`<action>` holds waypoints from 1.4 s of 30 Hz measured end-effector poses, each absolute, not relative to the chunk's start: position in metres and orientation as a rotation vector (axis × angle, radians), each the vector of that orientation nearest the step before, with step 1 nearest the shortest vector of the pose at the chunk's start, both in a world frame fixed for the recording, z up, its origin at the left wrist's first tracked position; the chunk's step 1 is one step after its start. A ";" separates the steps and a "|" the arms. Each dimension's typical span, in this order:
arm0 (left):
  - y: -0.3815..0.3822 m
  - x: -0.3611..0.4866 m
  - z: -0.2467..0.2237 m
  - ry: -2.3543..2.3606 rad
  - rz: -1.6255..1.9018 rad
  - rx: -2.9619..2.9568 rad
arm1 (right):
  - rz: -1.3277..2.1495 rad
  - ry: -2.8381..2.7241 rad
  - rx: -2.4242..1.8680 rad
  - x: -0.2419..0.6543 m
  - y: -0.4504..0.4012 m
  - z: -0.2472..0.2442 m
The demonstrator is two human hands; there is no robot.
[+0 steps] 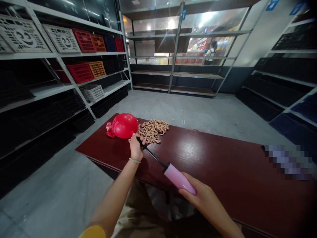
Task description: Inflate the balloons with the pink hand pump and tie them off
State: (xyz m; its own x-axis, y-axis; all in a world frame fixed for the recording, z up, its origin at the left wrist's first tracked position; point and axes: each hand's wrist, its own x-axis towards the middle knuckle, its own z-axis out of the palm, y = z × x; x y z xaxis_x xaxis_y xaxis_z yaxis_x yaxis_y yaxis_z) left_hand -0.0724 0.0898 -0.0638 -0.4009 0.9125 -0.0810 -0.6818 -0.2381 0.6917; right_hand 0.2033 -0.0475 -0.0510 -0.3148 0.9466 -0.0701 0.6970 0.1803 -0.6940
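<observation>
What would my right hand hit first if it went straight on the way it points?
Probably your left hand, closed around the pump's black end; the pink part in your right hand points that way, though depth is hard to judge.

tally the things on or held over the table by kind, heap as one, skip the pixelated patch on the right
Red balloon: 1
Pink-and-black pump, held in both hands: 1
Heap of tan links: 1
Crumpled red bundle beside the balloon: 1
Total: 4
</observation>
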 end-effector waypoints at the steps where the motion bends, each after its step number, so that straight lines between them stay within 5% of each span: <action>1: 0.090 -0.073 -0.063 0.785 1.835 0.412 | 0.904 -2.087 -1.560 0.207 -0.049 -0.050; 12: 0.069 -0.007 -0.062 0.766 1.678 0.403 | 0.775 -2.054 -1.668 0.156 -0.023 -0.041; 23: 0.096 -0.056 -0.055 0.768 1.833 0.443 | 0.956 -2.046 -1.537 0.214 -0.051 -0.051; 42: 0.079 -0.056 -0.054 0.776 1.843 0.488 | 0.732 -2.172 -1.542 0.180 -0.045 -0.058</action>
State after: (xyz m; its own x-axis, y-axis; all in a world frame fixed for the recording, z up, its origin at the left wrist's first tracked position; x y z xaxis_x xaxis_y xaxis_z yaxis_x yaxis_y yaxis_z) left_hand -0.0562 0.0794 -0.0545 -0.3858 0.9223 -0.0217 -0.6597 -0.2594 0.7053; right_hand 0.1802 -0.0449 -0.0584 -0.3279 0.9447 0.0058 0.7486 0.2636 -0.6084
